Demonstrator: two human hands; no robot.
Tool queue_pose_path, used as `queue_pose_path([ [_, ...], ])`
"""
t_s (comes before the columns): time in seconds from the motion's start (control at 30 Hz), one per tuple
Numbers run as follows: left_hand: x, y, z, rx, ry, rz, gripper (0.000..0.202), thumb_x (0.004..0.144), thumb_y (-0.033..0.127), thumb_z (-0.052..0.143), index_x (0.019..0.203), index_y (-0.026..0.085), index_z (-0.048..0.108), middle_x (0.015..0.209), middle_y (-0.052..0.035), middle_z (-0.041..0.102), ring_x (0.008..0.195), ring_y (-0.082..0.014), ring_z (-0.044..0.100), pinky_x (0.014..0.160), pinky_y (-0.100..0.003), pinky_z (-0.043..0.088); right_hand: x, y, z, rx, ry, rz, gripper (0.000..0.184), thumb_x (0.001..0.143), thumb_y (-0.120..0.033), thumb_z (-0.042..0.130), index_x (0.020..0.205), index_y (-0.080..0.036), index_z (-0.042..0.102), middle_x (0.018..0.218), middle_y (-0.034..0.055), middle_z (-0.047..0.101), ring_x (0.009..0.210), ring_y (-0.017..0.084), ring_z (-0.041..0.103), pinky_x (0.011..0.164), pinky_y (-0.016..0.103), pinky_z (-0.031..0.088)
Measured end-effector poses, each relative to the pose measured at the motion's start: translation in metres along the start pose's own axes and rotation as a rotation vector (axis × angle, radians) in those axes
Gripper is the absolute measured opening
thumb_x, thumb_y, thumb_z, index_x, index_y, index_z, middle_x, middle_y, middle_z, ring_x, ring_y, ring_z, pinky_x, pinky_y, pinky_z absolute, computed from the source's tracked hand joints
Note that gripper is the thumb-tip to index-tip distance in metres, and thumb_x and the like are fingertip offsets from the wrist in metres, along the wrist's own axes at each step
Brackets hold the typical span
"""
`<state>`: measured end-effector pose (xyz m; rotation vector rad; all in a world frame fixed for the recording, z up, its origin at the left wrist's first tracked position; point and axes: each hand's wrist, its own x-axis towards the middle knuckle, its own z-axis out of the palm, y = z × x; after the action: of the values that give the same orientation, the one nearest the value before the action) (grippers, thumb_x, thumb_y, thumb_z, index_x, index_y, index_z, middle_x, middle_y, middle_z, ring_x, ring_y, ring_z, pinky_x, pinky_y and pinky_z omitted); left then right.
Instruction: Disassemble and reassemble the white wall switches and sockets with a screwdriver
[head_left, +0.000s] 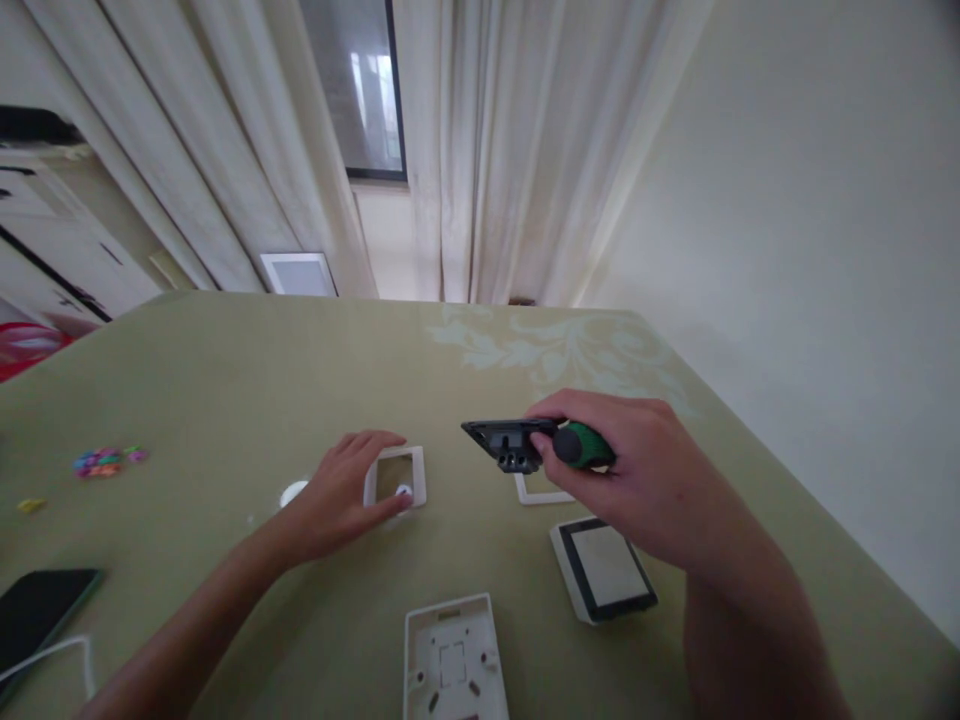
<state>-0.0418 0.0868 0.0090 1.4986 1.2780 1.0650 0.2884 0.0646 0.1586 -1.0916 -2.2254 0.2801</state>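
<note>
Above middle of table (300,380), one black part (504,438), flat-plated, knobbly underneath, gripped in right hand's (626,455) closed fingers along with one green-and-black handle (589,447). Left hand (337,490): fingers spread across white frame (418,480), can't tell whether gripping. Nearby, second frame (536,497), one black-bordered unit (609,570), one white box (454,665).

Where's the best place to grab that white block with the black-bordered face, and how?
I'd pinch the white block by its left and right sides, coming from above and the near left. It lies face up, its thick left wall is exposed, and the right hand overlaps its far right corner in this view.
</note>
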Motion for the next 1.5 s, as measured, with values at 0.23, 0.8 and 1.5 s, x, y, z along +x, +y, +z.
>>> queue_pose_path([
  [0.23, 0.006, -0.024, -0.005, 0.375, -0.163, 0.132, 0.057, 0.076, 0.050, 0.092, 0.127, 0.028, 0.079, 0.137, -0.0143, 0.076, 0.130, -0.0404, 0.063, 0.122, -0.052, 0.040, 0.009, -0.007, 0.017, -0.072, -0.237, 0.097, 0.014, 0.089, -0.011, 0.078, 0.097, -0.023, 0.077, 0.090, -0.0019, 0.077, 0.081, 0.017, 0.068, 0.073, 0.029, 0.043],
  [0.8, -0.010, 0.046, 0.011, 0.132, -0.453, 0.225, 0.090, 0.093, 0.053, 0.084, 0.169, 0.041, 0.037, 0.175, -0.0078, 0.043, 0.154, -0.0352, 0.051, 0.125, -0.055, 0.047, 0.009, -0.007, 0.053, -0.047, -0.357, -0.167, 0.028, 0.095, -0.018, 0.076, 0.122, -0.023, 0.075, 0.128, 0.0040, 0.079, 0.113, 0.022, 0.073, 0.089, 0.031, 0.049],
  [1.5, 0.037, -0.017, -0.073, 0.839, -0.284, 0.144, 0.082, 0.078, 0.048, 0.083, 0.152, 0.022, 0.057, 0.147, -0.0149, 0.064, 0.137, -0.0406, 0.058, 0.118, -0.055, 0.043, -0.009, -0.032, 0.078, -0.188, -0.831, -0.017, 0.028, 0.095, -0.042, 0.078, 0.106, -0.016, 0.076, 0.107, 0.0120, 0.082, 0.095, 0.029, 0.078, 0.070, 0.034, 0.048],
])
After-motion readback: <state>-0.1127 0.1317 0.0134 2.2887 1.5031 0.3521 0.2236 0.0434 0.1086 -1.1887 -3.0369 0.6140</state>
